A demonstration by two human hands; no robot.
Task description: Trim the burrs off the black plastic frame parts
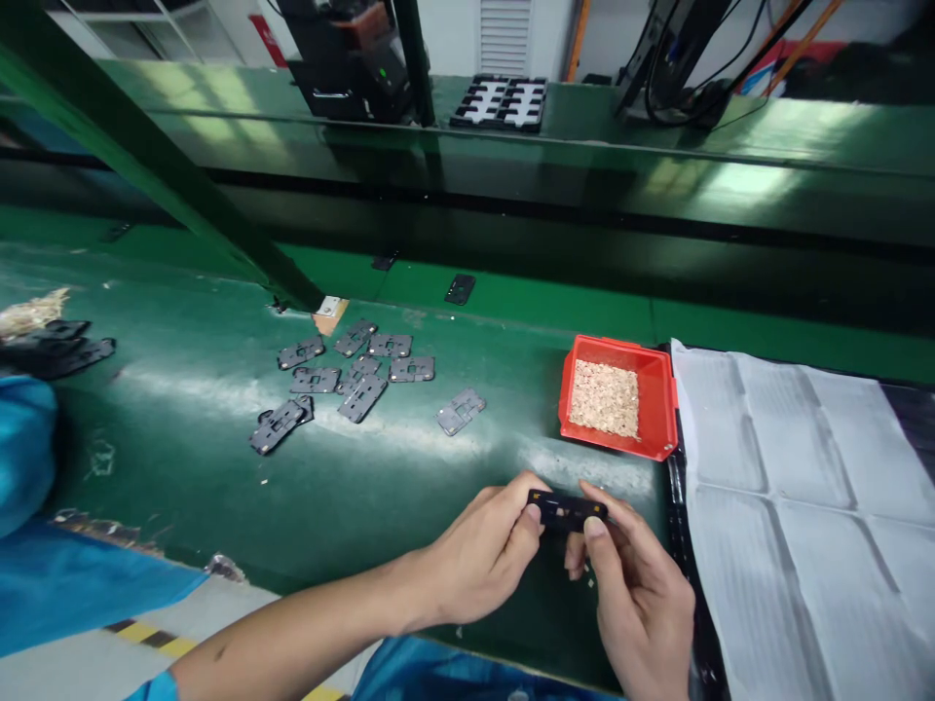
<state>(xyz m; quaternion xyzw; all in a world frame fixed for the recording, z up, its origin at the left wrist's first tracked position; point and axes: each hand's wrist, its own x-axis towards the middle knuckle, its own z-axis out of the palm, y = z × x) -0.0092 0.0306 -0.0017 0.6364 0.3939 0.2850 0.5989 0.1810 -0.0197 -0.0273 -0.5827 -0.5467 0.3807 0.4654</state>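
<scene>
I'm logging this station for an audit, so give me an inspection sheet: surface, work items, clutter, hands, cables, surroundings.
Surface: green bench, worn along its near left edge.
Job's things: black part in hand; loose dark plates grouped left of centre, some overlapping; red bin holding small pale pieces.
Clutter: a few pale specks on the bench.
Hands: left hand and right hand grip opposite ends of the black part.
Cables: dark cables beside equipment at the back right; none seen near the hands.
Surroundings: green post; white sheeting at right; blue clothing at far left.
</scene>
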